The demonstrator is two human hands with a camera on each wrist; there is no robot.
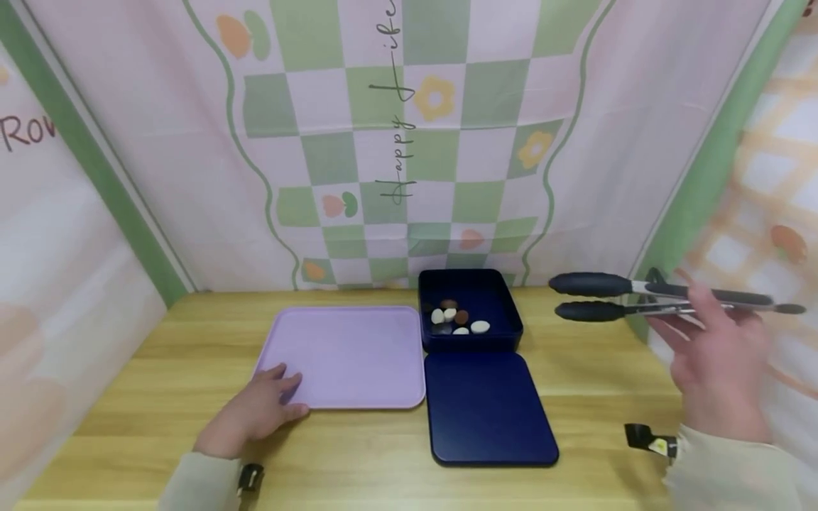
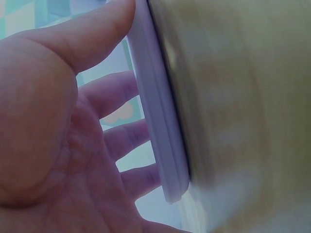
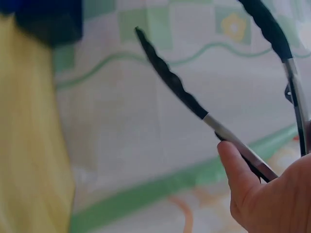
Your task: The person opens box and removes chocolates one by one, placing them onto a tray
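Observation:
My left hand [image 1: 258, 408] rests at the near left corner of a lilac tray [image 1: 351, 355], fingers spread over its edge. In the left wrist view the thumb and fingers reach the tray's rim [image 2: 160, 116] without curling under it. Off to the right, above the table, my right hand [image 1: 722, 355] holds black-and-silver tongs [image 1: 664, 289] by the arms. The tongs' dark tips point left and stand apart with nothing between them. A deep navy box [image 1: 469, 342] holds several white and brown egg-shaped pieces [image 1: 461, 317].
A navy lid [image 1: 488, 411] lies flat in front of the box, beside the tray. The wooden table [image 1: 358, 454] meets a patterned cloth [image 1: 434, 156] at the back, with more cloth hanging at both sides.

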